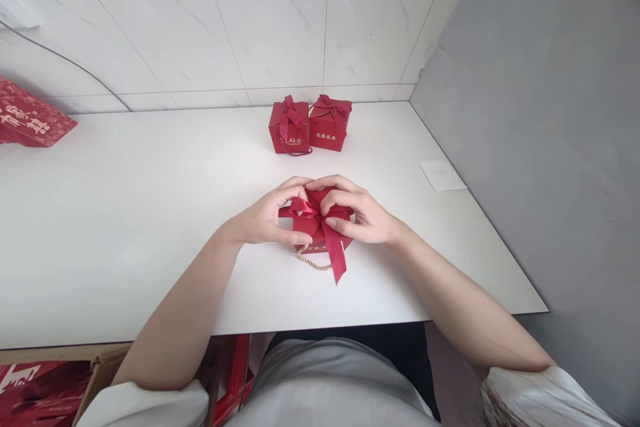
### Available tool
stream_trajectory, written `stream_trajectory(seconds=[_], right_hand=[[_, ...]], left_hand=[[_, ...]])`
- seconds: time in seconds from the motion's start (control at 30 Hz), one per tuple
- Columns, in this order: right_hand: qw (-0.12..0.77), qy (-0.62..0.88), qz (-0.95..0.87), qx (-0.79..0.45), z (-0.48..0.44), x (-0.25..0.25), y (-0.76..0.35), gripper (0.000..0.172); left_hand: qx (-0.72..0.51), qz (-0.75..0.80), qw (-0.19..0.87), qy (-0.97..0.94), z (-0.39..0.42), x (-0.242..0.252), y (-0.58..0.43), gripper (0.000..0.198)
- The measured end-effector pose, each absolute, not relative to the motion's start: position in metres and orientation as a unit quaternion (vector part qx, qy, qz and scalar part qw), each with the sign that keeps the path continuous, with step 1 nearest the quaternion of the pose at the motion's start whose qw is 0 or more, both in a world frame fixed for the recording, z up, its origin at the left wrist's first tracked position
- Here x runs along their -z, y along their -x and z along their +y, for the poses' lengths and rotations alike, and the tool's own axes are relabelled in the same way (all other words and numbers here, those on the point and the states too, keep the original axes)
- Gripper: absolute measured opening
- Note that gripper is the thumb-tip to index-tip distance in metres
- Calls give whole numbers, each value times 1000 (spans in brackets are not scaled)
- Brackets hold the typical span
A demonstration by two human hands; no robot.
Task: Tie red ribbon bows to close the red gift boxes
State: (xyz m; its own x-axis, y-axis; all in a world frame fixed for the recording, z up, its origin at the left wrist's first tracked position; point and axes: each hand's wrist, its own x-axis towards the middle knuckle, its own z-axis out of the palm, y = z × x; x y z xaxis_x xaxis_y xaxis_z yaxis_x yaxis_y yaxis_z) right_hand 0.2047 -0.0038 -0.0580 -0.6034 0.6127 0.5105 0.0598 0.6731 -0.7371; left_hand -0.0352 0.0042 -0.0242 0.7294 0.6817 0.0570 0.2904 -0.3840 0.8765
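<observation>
Fingers (347,199) on satiny ribbon (336,257) (boxy carton (319,241))

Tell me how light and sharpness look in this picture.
Head view: bright, soft light, with pale glare on the wall tiles; head view: left hand and right hand look fairly sharp, but lettering on the red box between them is hard to read.

Gold characters 安居乐业 are legible on the front of the far right red box (326,139); on the far left red box (277,125), partly covered lettering ends in what appears to be 好合. The red bag (55,121) at far left bears pale characters including 家. Gold lettering on the near red box (304,224) and white marks on red items (47,397) at near left are unreadable.
</observation>
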Motion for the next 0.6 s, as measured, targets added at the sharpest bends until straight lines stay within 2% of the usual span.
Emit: stream_trajectory(seconds=[0.23,0.43,0.6], right_hand=[[388,211,-804,-398,-4,48,-210,6],[372,210,-827,-364,-4,48,-210,13],[370,205,-829,-365,-3,49,-209,8]], left_hand=[[-213,312,464,-801,4,24,36,34],[-209,308,468,-802,4,24,36,34],[-201,313,464,-804,4,23,35,33]])
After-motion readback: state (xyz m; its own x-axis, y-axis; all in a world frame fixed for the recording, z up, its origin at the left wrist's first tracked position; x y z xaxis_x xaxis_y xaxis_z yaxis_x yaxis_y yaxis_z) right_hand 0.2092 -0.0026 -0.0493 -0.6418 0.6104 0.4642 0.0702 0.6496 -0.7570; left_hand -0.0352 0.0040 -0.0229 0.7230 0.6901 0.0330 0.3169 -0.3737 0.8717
